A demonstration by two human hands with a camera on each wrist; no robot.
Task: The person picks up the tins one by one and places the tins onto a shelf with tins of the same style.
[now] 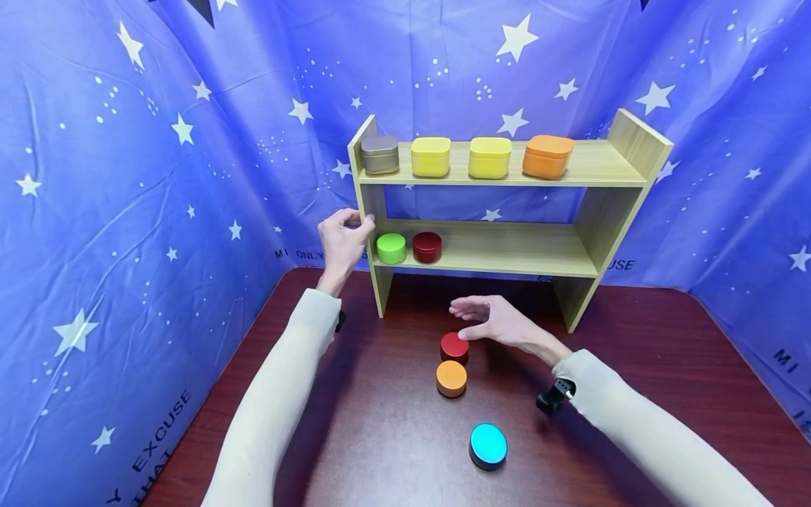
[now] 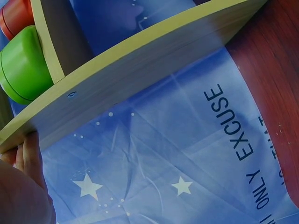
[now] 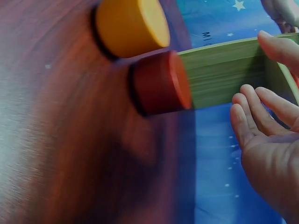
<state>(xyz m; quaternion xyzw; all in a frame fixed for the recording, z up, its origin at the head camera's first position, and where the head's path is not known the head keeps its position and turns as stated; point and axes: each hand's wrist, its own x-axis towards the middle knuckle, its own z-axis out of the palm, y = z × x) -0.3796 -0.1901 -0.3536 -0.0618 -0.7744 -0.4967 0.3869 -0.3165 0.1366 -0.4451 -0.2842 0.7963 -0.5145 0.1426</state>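
My left hand (image 1: 343, 243) grips the front edge of the left side panel of a small wooden shelf (image 1: 494, 264). In the left wrist view its fingers (image 2: 32, 156) lie against the outer face of that panel. Just inside, on the lower board, stand a green round tin (image 1: 391, 248) and a dark red round tin (image 1: 427, 248). My right hand (image 1: 500, 322) hovers with spread fingers and holds nothing. Beside its thumb is a red round tin (image 1: 454, 347) on the table, with an orange round tin (image 1: 451, 379) close in front of it.
A blue round tin (image 1: 488, 446) stands nearer on the dark red table (image 1: 374, 436). On the upper board are a grey square tin (image 1: 380, 155), two yellow square tins (image 1: 431, 157) and an orange square tin (image 1: 548, 156). A blue starry cloth (image 1: 190, 176) hangs around the table.
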